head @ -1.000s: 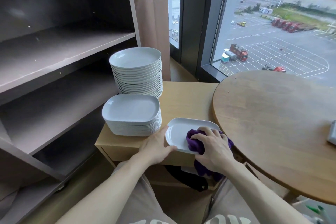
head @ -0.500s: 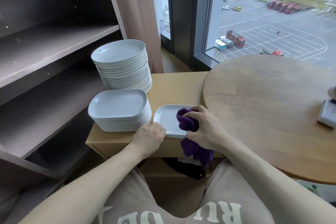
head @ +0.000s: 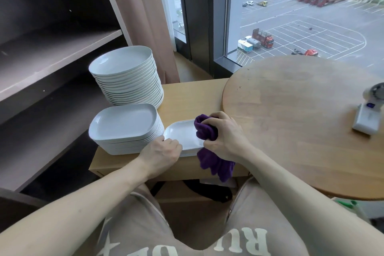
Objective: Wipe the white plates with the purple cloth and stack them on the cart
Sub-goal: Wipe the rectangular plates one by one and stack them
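Observation:
A single white rectangular plate (head: 181, 135) lies on the light wooden cart (head: 188, 97) near its front edge. My left hand (head: 161, 154) grips the plate's near left rim. My right hand (head: 225, 138) holds the bunched purple cloth (head: 205, 131) against the plate's right side, and the cloth's loose end hangs over the cart's front. Left of the plate stands a stack of white rectangular plates (head: 124, 129). Behind it is a taller stack of round white plates (head: 126, 77).
A round wooden table (head: 301, 118) overlaps the cart on the right and carries a small white device (head: 366, 118). Dark shelving (head: 52, 54) stands at the left, with a curtain (head: 145, 16) and window behind. My knees are below the cart.
My right hand has moved the cloth from the plate's near edge toward its far right part. My left hand slid along the near rim. The camera view shifted left and down.

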Demonstrator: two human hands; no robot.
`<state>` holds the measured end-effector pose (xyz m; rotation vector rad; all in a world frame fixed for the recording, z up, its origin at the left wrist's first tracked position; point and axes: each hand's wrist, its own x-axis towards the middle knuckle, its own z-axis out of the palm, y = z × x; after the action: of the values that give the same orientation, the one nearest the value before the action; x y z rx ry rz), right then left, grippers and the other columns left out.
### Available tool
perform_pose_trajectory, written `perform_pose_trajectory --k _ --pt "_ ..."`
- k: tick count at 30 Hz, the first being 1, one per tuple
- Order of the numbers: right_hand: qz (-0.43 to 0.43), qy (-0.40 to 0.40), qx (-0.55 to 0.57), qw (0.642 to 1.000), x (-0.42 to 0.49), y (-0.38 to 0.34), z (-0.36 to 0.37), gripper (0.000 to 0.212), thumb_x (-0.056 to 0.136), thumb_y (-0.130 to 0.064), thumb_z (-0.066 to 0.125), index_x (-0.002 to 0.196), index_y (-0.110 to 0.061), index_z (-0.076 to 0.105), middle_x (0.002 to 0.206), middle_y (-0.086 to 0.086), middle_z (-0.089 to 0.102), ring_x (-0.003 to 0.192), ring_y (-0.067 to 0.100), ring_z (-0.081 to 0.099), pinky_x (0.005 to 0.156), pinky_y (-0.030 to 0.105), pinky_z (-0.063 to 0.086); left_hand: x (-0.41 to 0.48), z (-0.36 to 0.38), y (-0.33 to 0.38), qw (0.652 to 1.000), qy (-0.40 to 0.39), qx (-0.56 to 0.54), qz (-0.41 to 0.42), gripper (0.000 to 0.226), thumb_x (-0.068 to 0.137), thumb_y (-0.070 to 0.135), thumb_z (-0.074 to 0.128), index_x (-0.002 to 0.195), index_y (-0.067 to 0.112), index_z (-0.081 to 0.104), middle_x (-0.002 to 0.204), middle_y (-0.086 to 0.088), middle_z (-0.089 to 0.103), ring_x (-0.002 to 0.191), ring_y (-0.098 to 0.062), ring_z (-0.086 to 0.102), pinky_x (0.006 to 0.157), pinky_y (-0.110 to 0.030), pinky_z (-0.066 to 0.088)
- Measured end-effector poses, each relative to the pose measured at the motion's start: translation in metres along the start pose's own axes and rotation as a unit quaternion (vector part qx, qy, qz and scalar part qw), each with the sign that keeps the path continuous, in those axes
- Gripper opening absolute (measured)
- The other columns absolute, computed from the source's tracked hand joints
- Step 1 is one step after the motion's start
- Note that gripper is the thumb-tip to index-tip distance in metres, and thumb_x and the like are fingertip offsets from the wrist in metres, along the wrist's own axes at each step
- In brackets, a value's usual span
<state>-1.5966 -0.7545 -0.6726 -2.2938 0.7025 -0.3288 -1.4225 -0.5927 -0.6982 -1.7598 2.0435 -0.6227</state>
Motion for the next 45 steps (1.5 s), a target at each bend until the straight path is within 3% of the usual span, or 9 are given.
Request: perform_pose_trajectory --k 6,10,14,18,24,30,37,41,45 --pt "-0.006 0.014 0.004 1.000 0.002 0.003 0.000 0.042 0.076 -0.028 0.070 0.116 -0.040 0.066 0.126 -0.018 0.048 0.110 0.018 0.044 0.103 0.049 0.038 -0.001 -0.008 -0.020 0.996 0.045 -0.019 -0.079 0.032 0.056 0.002 0.082 0.065 0.016 0.055 0.062 -0.002 0.049 0.053 -0.022 0.049 0.046 -0.031 0.036" --pt "-0.012 0.021 -0.002 1.000 0.002 0.003 0.001 0.043 0.077 -0.028 0.071 0.119 -0.039 0.066 0.127 -0.016 0.048 0.110 0.018 0.043 0.103 0.050 0.038 -0.002 -0.015 -0.030 0.992 0.079 -0.019 -0.097 0.032 0.054 -0.007 0.075 0.067 0.014 0.056 0.063 -0.003 0.049 0.054 -0.023 0.049 0.045 -0.032 0.037" --pt "-0.018 0.025 -0.001 1.000 0.000 0.001 -0.001 0.044 0.078 -0.028 0.072 0.121 -0.037 0.066 0.128 -0.014 0.048 0.111 0.019 0.043 0.103 0.050 0.038 -0.001 -0.021 -0.040 0.990 0.098 -0.005 -0.105 0.026 0.062 -0.003 0.076 0.068 0.014 0.058 0.065 -0.004 0.051 0.057 -0.025 0.051 0.048 -0.034 0.041" --pt "-0.026 0.035 -0.008 0.999 0.000 0.002 -0.002 0.045 0.079 -0.031 0.071 0.124 -0.037 0.065 0.132 -0.013 0.047 0.113 0.019 0.042 0.105 0.051 0.037 -0.006 -0.033 -0.056 0.984 0.136 0.002 -0.111 0.020 0.073 -0.007 0.054 0.072 0.012 0.060 0.067 -0.005 0.053 0.059 -0.027 0.054 0.051 -0.035 0.043" --pt "-0.035 0.034 -0.023 0.999 -0.001 0.003 0.005 0.047 0.074 -0.034 0.068 0.120 -0.041 0.064 0.133 -0.016 0.046 0.114 0.018 0.041 0.104 0.050 0.037 -0.030 -0.049 -0.085 0.979 0.104 0.049 -0.171 0.028 0.060 -0.012 0.067 0.069 0.013 0.057 0.065 -0.003 0.049 0.059 -0.026 0.050 0.051 -0.035 0.040" --pt "-0.044 0.027 -0.039 0.998 0.000 0.008 0.012 0.048 0.074 -0.037 0.067 0.121 -0.041 0.063 0.133 -0.014 0.046 0.112 0.017 0.040 0.102 0.051 0.038 -0.079 -0.037 -0.102 0.963 0.083 0.059 -0.249 0.024 0.070 -0.007 0.073 0.071 0.011 0.057 0.066 -0.004 0.048 0.060 -0.027 0.048 0.053 -0.035 0.032" --pt "-0.040 0.010 -0.045 0.998 -0.001 0.009 0.017 0.047 0.073 -0.035 0.069 0.119 -0.042 0.064 0.130 -0.016 0.045 0.110 0.016 0.041 0.101 0.051 0.039 -0.127 -0.007 -0.090 0.944 0.079 0.001 -0.321 0.020 0.076 -0.007 0.071 0.075 0.009 0.059 0.068 -0.006 0.050 0.060 -0.028 0.050 0.055 -0.038 0.039" --pt "-0.039 0.001 -0.050 0.998 -0.002 0.008 0.020 0.047 0.073 -0.034 0.069 0.119 -0.041 0.065 0.129 -0.015 0.046 0.112 0.019 0.044 0.101 0.051 0.040 -0.137 0.007 -0.081 0.937 0.045 -0.078 -0.337 0.019 0.077 -0.006 0.066 0.086 0.010 0.062 0.077 -0.005 0.060 0.065 -0.029 0.055 0.065 -0.039 0.044" --pt "-0.034 -0.004 -0.064 0.997 0.000 0.010 0.022 0.045 0.076 -0.029 0.073 0.119 -0.040 0.065 0.132 -0.014 0.047 0.114 0.022 0.046 0.100 0.051 0.040 -0.140 0.015 -0.076 0.902 -0.037 -0.180 -0.390 0.048 0.077 -0.002 0.054 0.122 0.014 0.062 0.117 -0.005 0.066 0.097 -0.031 0.060 0.097 -0.043 0.043"
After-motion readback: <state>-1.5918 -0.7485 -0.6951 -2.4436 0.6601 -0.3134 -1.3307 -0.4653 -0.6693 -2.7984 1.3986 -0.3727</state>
